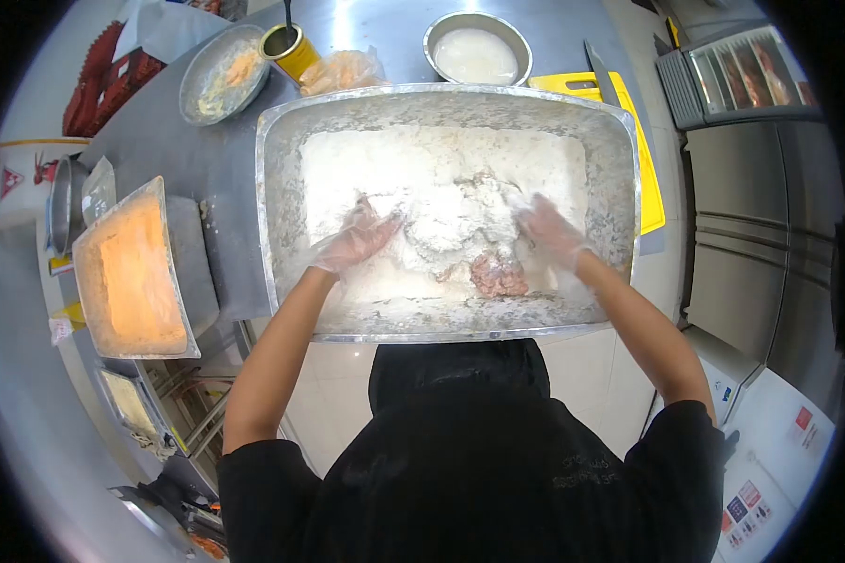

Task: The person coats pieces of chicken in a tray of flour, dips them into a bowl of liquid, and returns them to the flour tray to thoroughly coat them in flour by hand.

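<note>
Both hands, in clear gloves dusted white, are inside a large metal tub [451,91] of white flour [376,164]. My left hand [361,235] is at the flour's left part, fingers apart and touching the powder. Over on the right, my right hand [551,230] has its fingers stretched into the flour, their tips partly covered. Between the hands the flour is heaped and lumpy. A pinkish piece of what looks like raw meat [499,277] shows through near the tub's front wall, below and left of my right hand. Neither hand grips anything visible.
Behind the tub stand a round pan of whitish liquid [477,58], a yellow can [291,53], a plastic bag [343,70] and a metal bowl [223,77]. A knife [601,73] lies on a yellow cutting board [650,178]. At left sits a container of orange powder [141,272].
</note>
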The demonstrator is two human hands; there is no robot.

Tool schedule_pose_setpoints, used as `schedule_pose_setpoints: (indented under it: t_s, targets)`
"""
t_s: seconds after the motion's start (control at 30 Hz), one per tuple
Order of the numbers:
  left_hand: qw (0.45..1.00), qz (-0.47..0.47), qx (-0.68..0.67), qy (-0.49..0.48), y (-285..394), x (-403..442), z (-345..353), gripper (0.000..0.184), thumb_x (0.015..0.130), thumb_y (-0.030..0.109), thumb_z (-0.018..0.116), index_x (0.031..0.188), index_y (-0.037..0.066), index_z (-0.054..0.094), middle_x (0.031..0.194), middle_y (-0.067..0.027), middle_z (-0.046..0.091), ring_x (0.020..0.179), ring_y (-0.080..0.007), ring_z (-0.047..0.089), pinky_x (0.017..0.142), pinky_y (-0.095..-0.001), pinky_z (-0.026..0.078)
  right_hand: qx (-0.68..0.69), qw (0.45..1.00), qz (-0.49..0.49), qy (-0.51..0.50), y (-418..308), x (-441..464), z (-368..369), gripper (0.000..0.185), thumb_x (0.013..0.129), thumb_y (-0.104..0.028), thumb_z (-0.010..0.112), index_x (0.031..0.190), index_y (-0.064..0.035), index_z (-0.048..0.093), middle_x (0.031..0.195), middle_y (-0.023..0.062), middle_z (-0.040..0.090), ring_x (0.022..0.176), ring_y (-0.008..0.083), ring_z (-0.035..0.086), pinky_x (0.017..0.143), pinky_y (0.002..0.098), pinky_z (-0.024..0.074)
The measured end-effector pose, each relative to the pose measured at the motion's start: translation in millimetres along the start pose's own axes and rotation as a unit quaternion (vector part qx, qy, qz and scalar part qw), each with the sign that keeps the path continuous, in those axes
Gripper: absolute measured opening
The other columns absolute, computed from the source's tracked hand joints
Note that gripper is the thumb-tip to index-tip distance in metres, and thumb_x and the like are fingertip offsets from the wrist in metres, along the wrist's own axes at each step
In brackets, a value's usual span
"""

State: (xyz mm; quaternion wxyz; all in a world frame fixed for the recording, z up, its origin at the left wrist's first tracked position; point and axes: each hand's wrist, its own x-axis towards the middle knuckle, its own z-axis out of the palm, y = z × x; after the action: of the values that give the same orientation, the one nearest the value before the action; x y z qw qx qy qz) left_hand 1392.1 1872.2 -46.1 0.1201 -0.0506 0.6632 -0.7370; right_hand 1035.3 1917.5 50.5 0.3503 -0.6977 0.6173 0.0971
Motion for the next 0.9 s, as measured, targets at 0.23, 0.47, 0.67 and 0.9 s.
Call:
schedule_pose_setpoints:
  t_s: [0.23,0.47,0.67,0.9]
  targets:
    - [0.406,0.381,0.804,0.207,-94,68,-15,0.054,0.095,0.034,0.053,0.141,0.009,0.039,0.141,-0.0054,0.044,0.131,-0.0191,0.040,0.109,-0.0364,0.036,0.645,0.761,-0.039,-0.049,-28,48,18,0.085,0.089,-0.051,0.057,0.147,-0.0025,0.020,0.146,0.0186,0.033,0.138,0.0283,0.028,0.116,0.0382,0.0203]
    - [0.185,0.384,0.893,0.142,-76,37,4,0.059,0.087,0.022,0.064,0.139,0.012,0.039,0.138,-0.0079,0.045,0.128,-0.0212,0.043,0.107,-0.0343,0.036,0.431,0.894,-0.112,-0.053,-36,55,-56,0.089,0.082,-0.058,0.061,0.143,-0.0023,0.030,0.142,0.0195,0.040,0.136,0.0291,0.035,0.114,0.0383,0.0268]
    - [0.073,0.365,0.855,0.361,-83,-36,48,0.073,0.092,0.030,0.058,0.148,0.002,0.020,0.153,-0.0172,0.023,0.142,-0.0328,0.020,0.116,-0.0392,0.022,0.296,0.955,0.010,-0.030,-46,-25,-75,0.065,0.091,-0.046,0.049,0.143,-0.0103,0.034,0.148,0.0120,0.036,0.138,0.0274,0.031,0.115,0.0382,0.0263]
    - [0.075,0.148,0.945,0.281,-3,-33,-24,0.072,0.095,0.054,0.031,0.149,0.007,0.020,0.155,-0.0142,0.018,0.143,-0.0265,0.015,0.116,-0.0395,0.019,0.134,0.974,-0.153,-0.098,46,-3,61,0.057,0.097,-0.023,0.039,0.150,-0.0192,0.019,0.154,0.0096,0.023,0.142,0.0249,0.021,0.119,0.0368,0.0100]
